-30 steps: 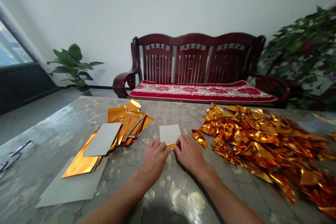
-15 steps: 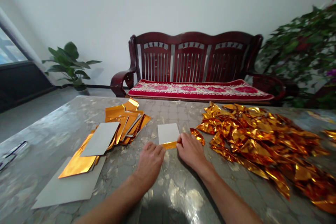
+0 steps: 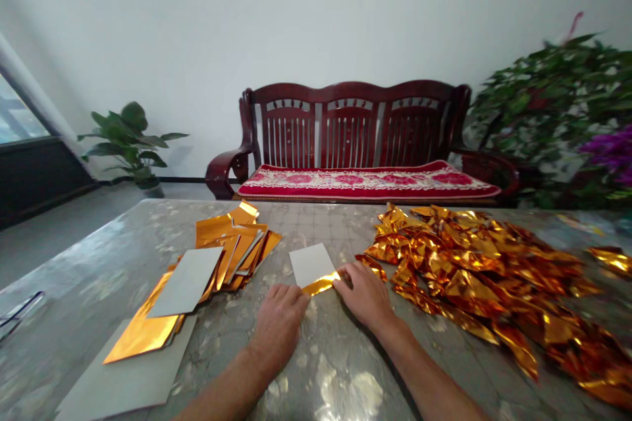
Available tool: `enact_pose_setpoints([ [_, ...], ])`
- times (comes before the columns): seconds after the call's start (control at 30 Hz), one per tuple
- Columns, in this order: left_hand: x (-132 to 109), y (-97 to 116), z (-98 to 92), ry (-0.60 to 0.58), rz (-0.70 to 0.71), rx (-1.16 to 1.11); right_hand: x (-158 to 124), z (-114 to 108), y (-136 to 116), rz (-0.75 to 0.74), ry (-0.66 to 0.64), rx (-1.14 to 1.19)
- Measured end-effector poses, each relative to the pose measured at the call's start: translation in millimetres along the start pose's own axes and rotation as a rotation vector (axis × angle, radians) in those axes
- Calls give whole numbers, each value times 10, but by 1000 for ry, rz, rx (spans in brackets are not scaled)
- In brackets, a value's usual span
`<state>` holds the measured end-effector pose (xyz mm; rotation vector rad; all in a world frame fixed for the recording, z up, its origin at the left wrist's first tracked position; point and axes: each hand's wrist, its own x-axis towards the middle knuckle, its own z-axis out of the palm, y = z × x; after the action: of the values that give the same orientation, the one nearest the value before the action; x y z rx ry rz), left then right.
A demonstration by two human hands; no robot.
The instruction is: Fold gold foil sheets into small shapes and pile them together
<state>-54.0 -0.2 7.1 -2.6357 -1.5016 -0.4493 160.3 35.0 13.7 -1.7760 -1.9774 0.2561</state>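
Note:
A sheet of gold foil paper (image 3: 311, 263) lies on the table with its white back up. Its near edge is folded over into a shiny gold strip. My left hand (image 3: 282, 313) grips the strip's left end, fingers curled and partly hidden. At the right end, my right hand (image 3: 365, 292) pinches the fold between thumb and fingers. To the left lies a loose stack of gold foil sheets (image 3: 141, 334), with one sheet white side up on top (image 3: 185, 281). Crumpled folded gold foil pieces (image 3: 459, 256) are heaped on the right, close to my right hand.
Under the stack is a larger pale sheet (image 3: 123, 378) on the patterned grey table (image 3: 237, 355). A small clear object with a dark line (image 3: 20, 316) sits at the left edge. Beyond stand a dark wooden bench (image 3: 348, 138) and potted plants (image 3: 131, 138).
The sheet has turned slightly, its right end swinging away from me. My right hand's fingers have loosened a little along the fold. The view has tilted up.

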Motion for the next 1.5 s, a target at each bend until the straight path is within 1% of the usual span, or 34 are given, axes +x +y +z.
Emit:
enact_pose_setpoints([
  [0.1,8,-18,-1,19,-12,-55,-3,17,-8,-31,28,1],
  [0.23,42,-40,-5,27,-58,-122,2,39,26,-170,23,-7],
  [0.4,118,-56,2,20,-106,-130,-1,48,36,-203,10,-44],
  [0.5,147,-60,-3,1,-119,-123,-9,55,30,-229,27,-54],
  [0.67,183,-60,10,-17,-171,-127,16,92,10,-180,46,-63],
  [0.9,189,-61,16,-50,-256,-260,18,91,-38,-109,83,-91],
  [1.0,183,-75,17,-27,-299,-362,7,80,-67,-87,86,-102],
  [1.1,182,-96,41,38,-387,-523,8,71,-96,-59,87,-87],
  [1.2,195,-107,86,129,-465,-786,11,54,-131,-47,69,-58],
  [1.27,208,-102,118,187,-503,-966,7,42,-167,-56,35,-15],
  [1.37,222,-68,151,223,-528,-1132,-3,45,-239,-89,-36,124],
  [1.43,225,-34,156,206,-517,-1196,-3,73,-279,-82,-71,252],
  [1.5,225,-4,151,180,-501,-1237,7,122,-296,-34,-94,384],
])
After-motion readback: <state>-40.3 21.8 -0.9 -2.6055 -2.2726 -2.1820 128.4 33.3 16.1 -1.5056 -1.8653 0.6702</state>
